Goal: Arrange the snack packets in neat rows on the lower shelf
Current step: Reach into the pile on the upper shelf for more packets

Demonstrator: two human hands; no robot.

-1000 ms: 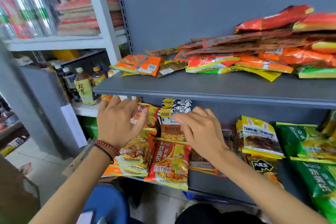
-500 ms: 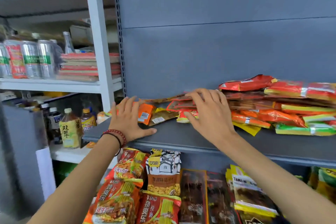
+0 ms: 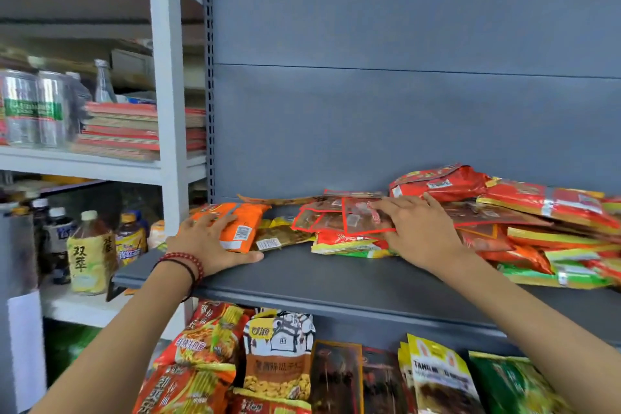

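A loose pile of snack packets (image 3: 524, 212) lies on the upper grey shelf (image 3: 336, 282). My left hand (image 3: 211, 242) rests flat on an orange packet (image 3: 242, 222) at the pile's left end, thumb along the shelf. My right hand (image 3: 416, 228) lies with fingers spread on red see-through packets (image 3: 349, 218) in the middle of the pile. Neither hand has lifted anything. Below, on the lower shelf, packets stand in rows: red noodle snacks (image 3: 201, 346), a peanut packet (image 3: 279, 356), dark packets (image 3: 336, 376), yellow packets (image 3: 437, 376) and green ones (image 3: 510, 383).
A white rack (image 3: 168, 111) stands to the left with drink bottles (image 3: 89, 252), cans (image 3: 30, 107) and a stack of red books (image 3: 121, 131). The grey back panel (image 3: 403, 111) rises behind the pile. The upper shelf's front strip is bare.
My view and both hands rose from the lower shelf to the upper one. Both hands have since reached further onto the pile, the left onto the orange packet, the right onto the red ones.
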